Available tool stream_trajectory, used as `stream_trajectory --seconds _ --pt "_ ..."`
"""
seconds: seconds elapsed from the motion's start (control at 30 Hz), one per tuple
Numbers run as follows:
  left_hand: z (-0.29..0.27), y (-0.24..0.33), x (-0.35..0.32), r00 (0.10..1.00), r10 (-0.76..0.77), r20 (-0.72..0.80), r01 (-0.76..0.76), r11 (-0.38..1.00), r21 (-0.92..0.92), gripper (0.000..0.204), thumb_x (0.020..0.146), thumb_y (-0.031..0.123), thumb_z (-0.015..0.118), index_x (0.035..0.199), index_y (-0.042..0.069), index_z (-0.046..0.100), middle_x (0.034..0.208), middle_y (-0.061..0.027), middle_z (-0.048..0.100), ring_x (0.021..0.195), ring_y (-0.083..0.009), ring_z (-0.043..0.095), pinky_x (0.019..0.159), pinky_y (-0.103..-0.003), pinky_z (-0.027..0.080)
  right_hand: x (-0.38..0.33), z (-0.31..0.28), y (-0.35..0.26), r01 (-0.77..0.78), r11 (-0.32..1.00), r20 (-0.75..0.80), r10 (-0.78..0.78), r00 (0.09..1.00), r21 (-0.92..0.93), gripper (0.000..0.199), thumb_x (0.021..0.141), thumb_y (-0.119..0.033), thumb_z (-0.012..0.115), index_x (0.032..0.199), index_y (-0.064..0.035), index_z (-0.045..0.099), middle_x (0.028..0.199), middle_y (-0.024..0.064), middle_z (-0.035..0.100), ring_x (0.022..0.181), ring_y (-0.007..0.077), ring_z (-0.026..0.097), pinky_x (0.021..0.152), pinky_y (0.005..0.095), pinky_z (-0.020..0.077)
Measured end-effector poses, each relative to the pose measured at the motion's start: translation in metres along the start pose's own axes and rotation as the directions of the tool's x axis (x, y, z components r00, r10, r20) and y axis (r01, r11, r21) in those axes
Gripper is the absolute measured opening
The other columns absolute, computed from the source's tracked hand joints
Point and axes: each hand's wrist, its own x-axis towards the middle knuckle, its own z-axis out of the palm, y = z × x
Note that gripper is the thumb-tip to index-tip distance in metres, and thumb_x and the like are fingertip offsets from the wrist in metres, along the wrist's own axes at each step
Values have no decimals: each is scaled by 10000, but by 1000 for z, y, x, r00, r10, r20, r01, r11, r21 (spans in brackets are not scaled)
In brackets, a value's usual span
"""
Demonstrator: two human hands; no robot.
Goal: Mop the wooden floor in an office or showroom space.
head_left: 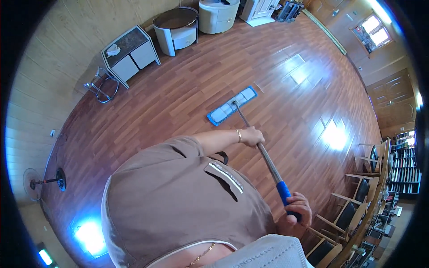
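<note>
A flat mop with a pale pad and blue fringe lies against the brown wood-plank floor, ahead of my body. Its metal pole runs from the head back toward my right side. My left hand, with a gold bracelet at the wrist, is closed around the middle of the pole. At the pole's near end, my right hand wraps around the blue grip, thumb and fingers both showing.
Along the far left wall stand a stool, a dark-topped cabinet, a round-fronted side table and a white cabinet. A fan is at the left. Wooden chairs line a long table on the right.
</note>
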Motion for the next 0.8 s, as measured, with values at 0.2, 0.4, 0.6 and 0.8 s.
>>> stream_trajectory --seconds 0.2,0.4,0.6,0.8 --pt "5 -4 -15 987 -90 -135 90 996 -2 144 715 272 659 769 154 598 824 -35 618 912 -265 599 702 -476 452 7 7 -5 39 999 72 -40 997 19 274 846 -220 652 715 8 578 612 114 618 594 253 640 670 415 532" --pt "12 -5 -45 933 -270 -237 268 962 -41 55 707 187 615 740 154 586 790 -43 608 893 -263 595 688 -468 412 29 -2 1 111 976 252 -157 955 185 203 832 -157 627 721 6 580 593 112 613 605 257 660 648 413 547" --pt "19 -4 -124 802 -398 -445 405 910 -85 133 755 246 592 654 160 588 709 -71 618 782 -268 624 699 -442 398 52 16 19 105 919 339 -244 909 380 374 841 -371 643 694 -35 567 556 68 588 546 226 623 635 388 530" --pt "24 12 -221 609 -511 -607 539 828 -156 296 769 361 643 636 133 509 670 -97 551 707 -315 576 658 -446 388 54 61 31 -162 702 482 -285 828 693 248 722 -273 688 689 -40 612 584 77 616 616 252 668 662 400 502"
